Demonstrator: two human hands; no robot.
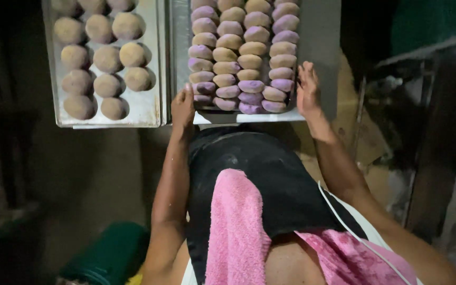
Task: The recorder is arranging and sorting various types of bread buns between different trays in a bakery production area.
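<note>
A metal tray (249, 117) in front of me carries several rows of tan and purple dough pieces (241, 60) packed close together. My left hand (183, 107) grips the tray's near left corner. On the tray's right edge rests my right hand (308, 89), fingers partly spread along the rim. Both hands hold the tray at about waist height, against my black apron.
A second metal tray (146, 105) with round brownish dough balls (106, 59) lies directly to the left, touching the first. A pink towel (236, 227) hangs over my apron. A green container (109, 253) sits low at left. Dark metal racks (423, 105) stand at right.
</note>
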